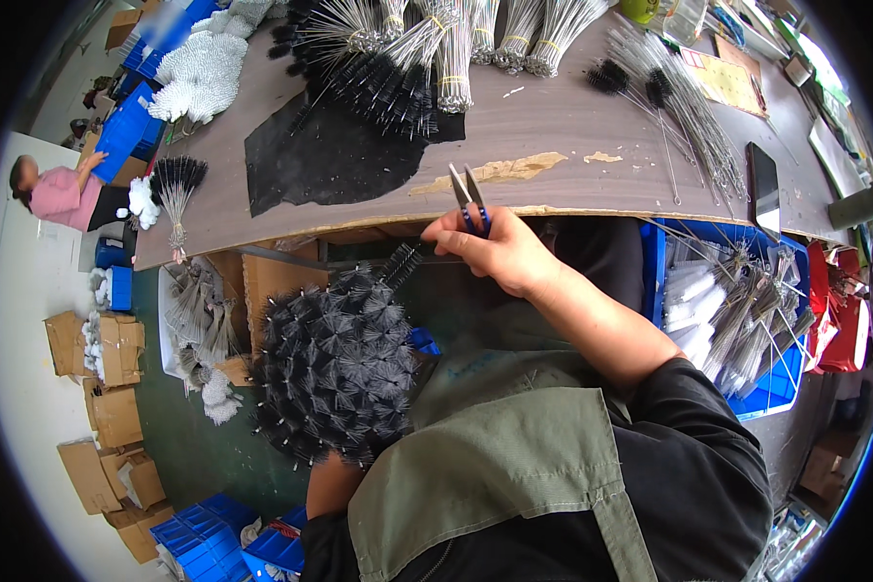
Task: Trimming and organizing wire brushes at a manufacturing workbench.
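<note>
A big round bundle of black bristle brushes [335, 359] stands out in front of my left forearm, over the gap between my body and the table. My left hand [339, 464] goes in under its heads; only wrist and forearm show, the fingers are hidden, and the bundle rests on that hand. One brush [401, 264] sticks out past the others toward the table. Just at the table's near edge, my right hand [495, 247] is closed around small blue-handled snips [468, 197]. Their two pointed metal blades are spread apart and point away from me, touching no brush.
On the brown table [543, 126] lie bundles of wire-stemmed brushes [388, 87], a black sheet [330, 155], loose wire brushes [684, 107] and a phone [763, 189]. A blue crate [737, 320] of brushes stands right. Cardboard boxes [116, 398] and a person [63, 194] are left.
</note>
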Available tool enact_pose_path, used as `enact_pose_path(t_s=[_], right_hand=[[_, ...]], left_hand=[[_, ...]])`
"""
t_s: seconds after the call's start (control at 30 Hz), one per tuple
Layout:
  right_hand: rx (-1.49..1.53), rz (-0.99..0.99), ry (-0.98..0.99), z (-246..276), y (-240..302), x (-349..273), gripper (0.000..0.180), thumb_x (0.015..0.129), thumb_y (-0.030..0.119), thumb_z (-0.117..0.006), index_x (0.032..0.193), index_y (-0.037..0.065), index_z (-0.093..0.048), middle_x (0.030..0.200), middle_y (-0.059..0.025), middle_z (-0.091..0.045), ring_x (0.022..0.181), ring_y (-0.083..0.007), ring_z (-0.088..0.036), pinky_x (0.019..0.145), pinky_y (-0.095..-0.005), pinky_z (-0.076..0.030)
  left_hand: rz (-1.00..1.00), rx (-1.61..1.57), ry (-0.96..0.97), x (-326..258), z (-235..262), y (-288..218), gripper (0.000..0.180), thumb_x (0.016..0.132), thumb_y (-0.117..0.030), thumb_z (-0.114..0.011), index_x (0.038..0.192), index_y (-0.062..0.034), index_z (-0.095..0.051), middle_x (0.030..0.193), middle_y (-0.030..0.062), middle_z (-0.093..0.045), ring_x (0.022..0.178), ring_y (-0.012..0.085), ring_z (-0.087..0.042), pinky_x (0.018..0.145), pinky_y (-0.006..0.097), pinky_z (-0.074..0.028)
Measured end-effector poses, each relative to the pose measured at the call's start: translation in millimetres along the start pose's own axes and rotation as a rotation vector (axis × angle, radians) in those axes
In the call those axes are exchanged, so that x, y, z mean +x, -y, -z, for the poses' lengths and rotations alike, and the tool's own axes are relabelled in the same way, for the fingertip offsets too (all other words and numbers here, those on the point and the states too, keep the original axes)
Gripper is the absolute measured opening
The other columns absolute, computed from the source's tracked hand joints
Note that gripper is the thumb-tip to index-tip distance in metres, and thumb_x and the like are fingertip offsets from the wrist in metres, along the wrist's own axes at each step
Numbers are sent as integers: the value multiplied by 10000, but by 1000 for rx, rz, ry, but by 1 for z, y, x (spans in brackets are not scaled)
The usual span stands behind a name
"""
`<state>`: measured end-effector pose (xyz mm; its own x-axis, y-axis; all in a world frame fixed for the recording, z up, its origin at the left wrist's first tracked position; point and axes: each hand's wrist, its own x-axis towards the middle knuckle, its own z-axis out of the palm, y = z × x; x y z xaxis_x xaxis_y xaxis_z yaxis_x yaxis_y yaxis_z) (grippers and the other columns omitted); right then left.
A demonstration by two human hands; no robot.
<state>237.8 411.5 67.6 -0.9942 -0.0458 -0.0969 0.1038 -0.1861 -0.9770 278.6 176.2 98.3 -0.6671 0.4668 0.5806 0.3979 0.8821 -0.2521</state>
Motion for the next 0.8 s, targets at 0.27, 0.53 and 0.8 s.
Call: enact_pose_path(t_s=[0.27, 0.53, 0.8], right_hand=[[-74, -30, -28, -10, 0, 5, 210, 830, 244, -746, 842, 54, -660, 706, 43, -591, 641, -28, -500, 583, -203, -407], [-280, 11, -53, -5, -10, 3, 147, 801, 171, -703, 828, 33, -662, 698, -6, -618, 641, -74, -550, 608, -254, -454], [-840, 664, -385, -5, -3, 19, 136, 738, 106, -657, 777, -9, -597, 732, -210, -605, 692, -431, -583, 637, -476, -488]], left_hand=[[-29, -5, -19, -29, 20, 24, 247, 883, -229, -624, 1076, -81, -666, 1136, 91, -631, 1036, 265, -589, 942, 379, -438], [41, 145, -108, 22, 10, 19, 248, 883, -230, -624, 1077, -83, -666, 1137, 91, -630, 1041, 263, -588, 942, 379, -439], [92, 173, -122, 28, 13, 12, 248, 883, -232, -625, 1079, -85, -666, 1139, 92, -630, 1045, 260, -587, 942, 379, -439]])
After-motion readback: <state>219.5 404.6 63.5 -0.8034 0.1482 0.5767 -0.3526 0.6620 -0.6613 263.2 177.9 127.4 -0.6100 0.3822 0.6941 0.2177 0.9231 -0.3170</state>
